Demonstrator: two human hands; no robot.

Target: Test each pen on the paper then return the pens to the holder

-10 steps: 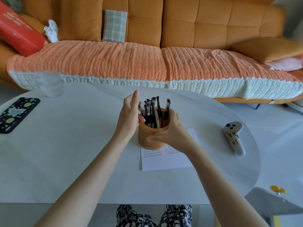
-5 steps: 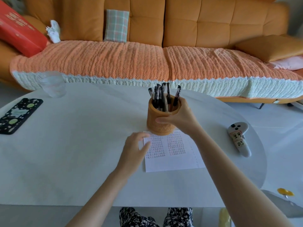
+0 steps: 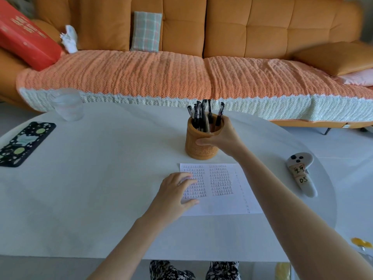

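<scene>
pens (image 3: 203, 116) stand bunched, caps up, in the holder (image 3: 199, 147); the holder sits upright on the table (image 3: 101, 188), toward the far edge and a little right of the middle; the right hand (image 3: 224, 138) grips it from its right side, thumb across the front wall, fingers curled round the back; the paper (image 3: 228, 201) lies flat on the near side of the holder, its far edge close to the holder's base but apart from it; the left hand (image 3: 173, 193) rests on the paper's left edge, fingers nearly straight and laid flat, holding nothing; the paper's right side and near edge lie uncovered; a controller (image 3: 301, 174) lies near the table's right edge, apart from the paper, bare top between them; a glass (image 3: 67, 105) stands at the far left edge; a phone (image 3: 22, 144) lies by the left edge; both are well apart from the holder; wide bare table runs left of the paper and along the near edge; a sofa (image 3: 242, 27) stands beyond the far edge
</scene>
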